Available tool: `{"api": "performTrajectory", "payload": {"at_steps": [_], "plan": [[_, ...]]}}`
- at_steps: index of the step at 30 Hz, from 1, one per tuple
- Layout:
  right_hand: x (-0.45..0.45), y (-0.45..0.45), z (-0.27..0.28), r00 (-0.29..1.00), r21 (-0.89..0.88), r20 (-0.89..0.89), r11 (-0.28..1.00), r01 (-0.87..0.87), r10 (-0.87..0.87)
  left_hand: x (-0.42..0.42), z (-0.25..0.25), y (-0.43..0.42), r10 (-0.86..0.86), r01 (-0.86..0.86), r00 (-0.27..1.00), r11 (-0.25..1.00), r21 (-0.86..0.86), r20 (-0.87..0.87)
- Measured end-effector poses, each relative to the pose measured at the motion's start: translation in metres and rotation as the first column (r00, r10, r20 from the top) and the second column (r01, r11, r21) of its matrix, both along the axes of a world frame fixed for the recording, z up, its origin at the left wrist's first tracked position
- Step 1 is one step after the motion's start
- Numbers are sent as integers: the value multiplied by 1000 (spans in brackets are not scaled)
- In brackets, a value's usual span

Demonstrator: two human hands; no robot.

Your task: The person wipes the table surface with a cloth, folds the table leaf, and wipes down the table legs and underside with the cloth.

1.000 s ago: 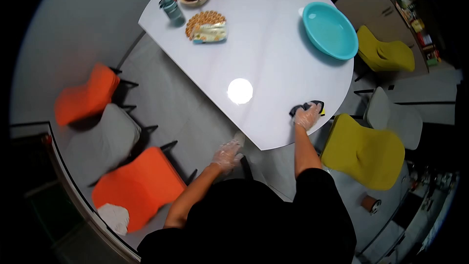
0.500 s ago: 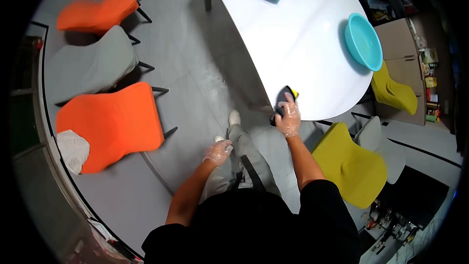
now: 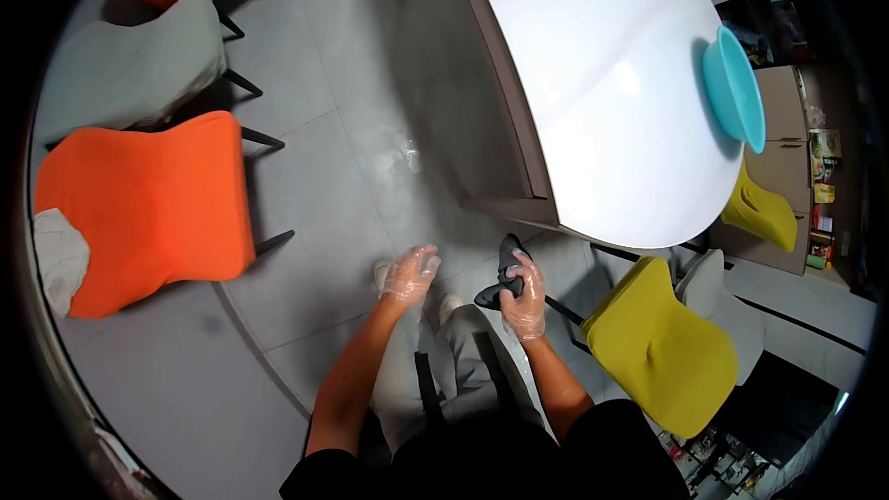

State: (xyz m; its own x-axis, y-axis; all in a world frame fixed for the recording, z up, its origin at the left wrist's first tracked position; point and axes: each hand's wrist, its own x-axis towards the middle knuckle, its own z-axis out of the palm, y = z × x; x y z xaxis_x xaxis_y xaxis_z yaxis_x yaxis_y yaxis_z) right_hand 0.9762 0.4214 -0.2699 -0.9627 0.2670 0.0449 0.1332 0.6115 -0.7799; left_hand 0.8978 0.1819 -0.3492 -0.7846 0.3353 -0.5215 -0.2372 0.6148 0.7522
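The right hand [image 3: 524, 301], in a clear plastic glove, is gripping a dark grey item [image 3: 503, 283], its fingers curling over the right side and the thumb pressing nearer the near end. The item is lying mostly left of the fingers, one end sticking out past them on the far side and the other poking out left of the thumb. It is hanging over the floor [image 3: 324, 167], just beyond the near corner of the white table [image 3: 639, 167]. The left hand [image 3: 410, 275], also gloved, is hanging empty near a shoe [image 3: 381, 276], its fingers bending loosely and parting slightly. A yellow chair [image 3: 662, 343] is standing to the right.
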Motion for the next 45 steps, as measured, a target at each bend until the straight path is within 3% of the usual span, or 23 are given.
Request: {"api": "performTrajectory", "payload": {"at_steps": [2,5,6,9,10,14,17,21,23,26,29,30,33,34,35,36,37,39,40,43,45], "plan": [[12,10,-75,975,-183,17,958,222,-223,-15,-51,22,-26,32,996,997,72,-80],[8,32,-149,820,-464,289,677,571,-493,-43,-110,61,-103,147,966,973,177,-235],[4,41,-177,822,-452,221,691,564,-526,-59,-114,74,-135,197,947,961,192,-292],[-27,49,-226,797,-684,-26,592,426,-604,-90,-113,115,-198,315,876,925,213,-439],[-33,55,-229,805,-697,25,567,439,-592,-93,-113,128,-213,348,852,913,212,-478],[-52,57,-289,747,-799,-133,517,308,-651,-97,-122,157,-282,486,780,835,258,-558],[-60,45,-273,746,-770,-110,531,353,-656,-88,-131,160,-278,450,809,860,240,-518],[-61,49,-246,787,-833,-162,510,215,-595,-82,-127,163,-258,400,815,898,183,-519],[-57,52,-219,750,-756,-292,624,200,-594,-83,-122,160,-308,397,835,911,112,-455],[-59,57,-176,635,-588,-531,783,201,-562,-82,-88,157,-144,258,933,907,333,-329],[-61,55,-119,517,-625,-649,779,54,-557,-88,-81,156,-36,93,994,785,613,-104],[-59,60,-115,469,-452,-740,873,185,-482,-89,-75,152,-38,76,996,814,576,-77],[-74,47,-104,365,-475,-778,859,190,-511,-88,-65,153,-39,100,994,748,657,-106],[-87,42,-106,305,-453,-797,850,269,-522,-87,-72,153,-55,143,988,700,700,-146],[-101,43,-117,332,-445,-760,820,361,-559,-88,-88,154,-69,188,980,648,738,-189],[-117,39,-134,293,-520,-703,749,411,-649,-87,-97,153,-82,229,971,596,770,-225],[-125,33,-140,248,-590,-633,664,459,-733,-82,-84,155,-63,192,978,648,737,-199],[-121,27,-142,285,-656,-571,636,407,-770,-69,-59,161,-18,114,989,742,661,-150],[-117,25,-141,308,-685,-542,623,378,-782,-73,-64,161,-34,129,988,727,675,-153],[-108,35,-155,307,-440,-663,687,579,-683,-81,-72,162,-63,130,991,703,699,-122],[-102,36,-151,248,-529,-696,715,456,-674,-82,-66,162,-67,85,996,725,684,-53]]}}
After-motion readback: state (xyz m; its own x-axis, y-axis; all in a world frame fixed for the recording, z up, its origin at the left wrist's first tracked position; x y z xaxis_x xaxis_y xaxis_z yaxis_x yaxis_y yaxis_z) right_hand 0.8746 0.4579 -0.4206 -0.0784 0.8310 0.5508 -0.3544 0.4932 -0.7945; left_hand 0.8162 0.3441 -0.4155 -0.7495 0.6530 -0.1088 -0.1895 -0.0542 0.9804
